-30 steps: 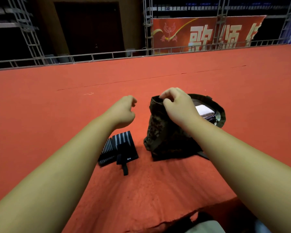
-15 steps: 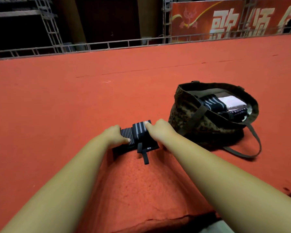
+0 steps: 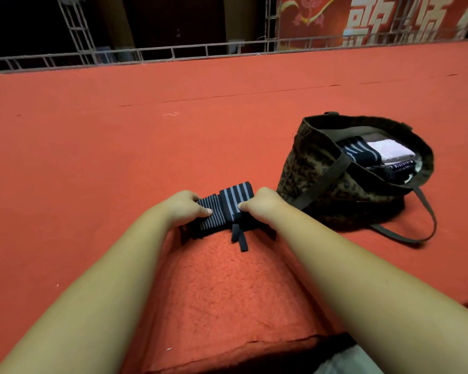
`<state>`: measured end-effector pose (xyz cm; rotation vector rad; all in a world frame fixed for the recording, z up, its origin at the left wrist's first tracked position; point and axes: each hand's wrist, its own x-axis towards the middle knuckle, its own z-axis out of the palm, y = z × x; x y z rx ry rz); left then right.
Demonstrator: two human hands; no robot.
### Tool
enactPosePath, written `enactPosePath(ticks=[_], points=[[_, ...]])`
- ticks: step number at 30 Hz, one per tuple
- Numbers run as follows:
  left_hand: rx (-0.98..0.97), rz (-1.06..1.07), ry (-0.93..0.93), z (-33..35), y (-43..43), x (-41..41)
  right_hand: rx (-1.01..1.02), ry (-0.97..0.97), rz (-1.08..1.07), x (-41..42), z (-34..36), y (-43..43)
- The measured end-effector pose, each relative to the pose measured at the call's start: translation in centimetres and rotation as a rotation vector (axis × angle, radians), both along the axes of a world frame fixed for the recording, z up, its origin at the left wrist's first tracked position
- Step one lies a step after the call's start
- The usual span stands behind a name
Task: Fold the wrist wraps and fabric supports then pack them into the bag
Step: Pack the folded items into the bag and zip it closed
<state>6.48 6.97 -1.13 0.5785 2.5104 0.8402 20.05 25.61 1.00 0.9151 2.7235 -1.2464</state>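
Over a red carpet [image 3: 92, 163] we see both hands meet on a black wrist wrap [image 3: 229, 205] with grey stripes, which lies on the carpet in front of us, near the middle of the view. The left hand [image 3: 183, 207] grips the wrap's left end: its thumb lies flat on the striped top and its fingers curl over the far edge. The right hand [image 3: 265, 205] grips the right end the same way, thumb tip on the stripes, fingers curled round the far side. The wrap is folded on itself, so a wider-striped layer sits over a finer-striped one. A short black tab [image 3: 242, 240] sticks out from its near edge toward us and rests on the carpet.

Just right of the right hand and a little farther away, a camouflage bag [image 3: 322, 190] stands on the carpet with its mouth open; we cannot tell whether it touches the wrist. Inside it we make out a folded striped wrap [image 3: 358, 152], a pale folded fabric [image 3: 391, 153] to its right, and another dark striped piece [image 3: 399, 166] nearer to us. 1 brown strap [image 3: 333, 172] crosses the bag's front and another loops out onto the carpet at the near right.

Along the far edge of the carpet runs a metal truss rail [image 3: 173, 49], and behind it at the far right hangs a red banner [image 3: 322, 20] with pale characters
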Motion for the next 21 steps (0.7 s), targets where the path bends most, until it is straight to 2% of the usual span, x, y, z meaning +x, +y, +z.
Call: enactPosePath(ticks=[7,15,21], points=[[0.019,0.044,-0.009,0.7,-0.8,1.6,-0.191,0.004,-0.013,0.6,0.6,0.3],[0.112,0.062,0.035,1.5,-2.6,3.3,-0.25,0.069,0.039,1.9,0.8,-1.1],[0.254,0.056,-0.047,3.1,-3.8,4.1,-0.253,0.246,0.137,3.8,1.9,-1.8]])
